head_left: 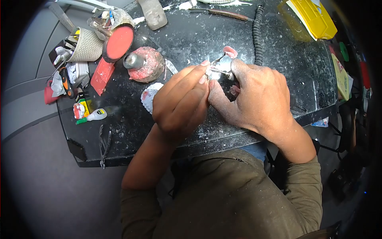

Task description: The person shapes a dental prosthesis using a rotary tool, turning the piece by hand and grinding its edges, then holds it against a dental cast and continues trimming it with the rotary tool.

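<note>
A shiny metal-framed partial denture (218,73) with a pink end (230,51) is held between my two hands above the black table. My left hand (181,97) is closed, its fingertips pinching the denture's left side. My right hand (260,95) grips it from the right with thumb and forefinger, and its skin is dusted white. Another pink bit (235,91) shows below the metal, by the right palm. Glare and fingers hide part of the denture. A white lumpy plaster piece (148,97) lies just left of my left hand.
Left of the hands stand a pink-crusted round burner-like pot (147,65), a round pink disc (120,42), a pink wax sheet (102,77) and a tool cup (89,44). Pliers (105,145) and a small bottle (97,115) lie front left. A coiled black cord (258,36) runs behind my right hand.
</note>
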Demonstrator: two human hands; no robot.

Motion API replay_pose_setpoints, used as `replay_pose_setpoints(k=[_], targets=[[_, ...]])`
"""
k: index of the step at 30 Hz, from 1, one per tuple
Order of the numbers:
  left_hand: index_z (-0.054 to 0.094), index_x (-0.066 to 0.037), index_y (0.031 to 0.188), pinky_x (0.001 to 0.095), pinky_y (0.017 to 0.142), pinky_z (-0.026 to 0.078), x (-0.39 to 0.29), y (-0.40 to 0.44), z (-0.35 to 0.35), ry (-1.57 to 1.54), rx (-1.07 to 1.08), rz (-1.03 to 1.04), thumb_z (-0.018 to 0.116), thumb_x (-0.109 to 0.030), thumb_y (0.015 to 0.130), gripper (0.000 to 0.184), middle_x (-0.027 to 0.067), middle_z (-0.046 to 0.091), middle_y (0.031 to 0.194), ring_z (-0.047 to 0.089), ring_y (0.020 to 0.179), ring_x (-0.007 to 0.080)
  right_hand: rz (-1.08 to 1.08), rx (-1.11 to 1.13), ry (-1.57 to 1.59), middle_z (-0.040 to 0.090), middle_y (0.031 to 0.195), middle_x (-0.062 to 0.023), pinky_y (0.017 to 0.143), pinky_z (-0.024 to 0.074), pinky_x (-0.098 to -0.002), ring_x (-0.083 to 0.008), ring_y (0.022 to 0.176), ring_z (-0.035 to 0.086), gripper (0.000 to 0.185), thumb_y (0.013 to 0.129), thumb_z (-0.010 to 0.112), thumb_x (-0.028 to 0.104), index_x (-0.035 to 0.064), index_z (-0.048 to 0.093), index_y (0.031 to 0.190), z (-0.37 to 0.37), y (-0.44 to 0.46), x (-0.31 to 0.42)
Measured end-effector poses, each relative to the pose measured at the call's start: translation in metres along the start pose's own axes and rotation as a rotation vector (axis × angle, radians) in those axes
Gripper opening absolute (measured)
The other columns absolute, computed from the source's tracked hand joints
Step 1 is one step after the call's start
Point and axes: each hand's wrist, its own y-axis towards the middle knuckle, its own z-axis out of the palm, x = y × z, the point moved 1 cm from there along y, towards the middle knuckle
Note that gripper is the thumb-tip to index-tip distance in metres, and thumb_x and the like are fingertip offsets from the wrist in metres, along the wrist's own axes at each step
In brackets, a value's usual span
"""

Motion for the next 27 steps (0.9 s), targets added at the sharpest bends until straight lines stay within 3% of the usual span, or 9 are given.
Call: replay_pose_setpoints(k=[6,10,15,27], targets=[[0.068,0.012,0.089,0.0449,0.08,0.066,0.0004,-0.0021,-0.0003,-0.006,0.009,0.006,0.075,0.013,0.082,0.01,0.0282,0.075,0.099,0.078,0.091,0.0411,-0.003,0.007,-0.011,0.068,0.063,-0.0094,0.059,0.0574,-0.0413,-0.0313,0.057,0.071,0.046,0.087,0.077,0.039,-0.004,0.076,0.105,0.0012,0.0,-0.0004],[0.068,0.008,0.093,0.0456,0.082,0.066,-0.001,-0.0019,-0.0021,0.0,0.029,-0.032,0.076,0.015,0.08,0.017,0.0278,0.078,0.103,0.079,0.093,0.041,-0.004,0.0,-0.031,0.067,0.062,-0.0077,0.058,0.0571,-0.0406,-0.0297,0.056,0.07,0.054,0.087,0.078,0.039,-0.0045,0.074,0.119,0.0028,-0.0004,-0.0007],[0.068,0.012,0.09,0.0444,0.079,0.066,-0.0005,-0.0006,-0.0008,0.008,0.018,0.005,0.075,0.013,0.082,0.011,0.0283,0.075,0.1,0.078,0.09,0.0403,0.0,0.007,-0.05,0.066,0.061,-0.0064,0.057,0.0567,-0.0402,-0.0283,0.054,0.069,0.063,0.087,0.078,0.039,-0.0049,0.07,0.131,0.0029,-0.0007,-0.0008],[0.069,0.009,0.092,0.0449,0.081,0.066,-0.0007,-0.0022,-0.001,0.003,0.019,-0.024,0.075,0.016,0.08,0.016,0.0276,0.078,0.103,0.079,0.093,0.0403,-0.011,0.026,-0.049,0.066,0.061,-0.0082,0.057,0.056,-0.0407,-0.0296,0.054,0.069,0.055,0.086,0.078,0.038,-0.0046,0.074,0.121,0.0029,-0.0008,-0.0022]])
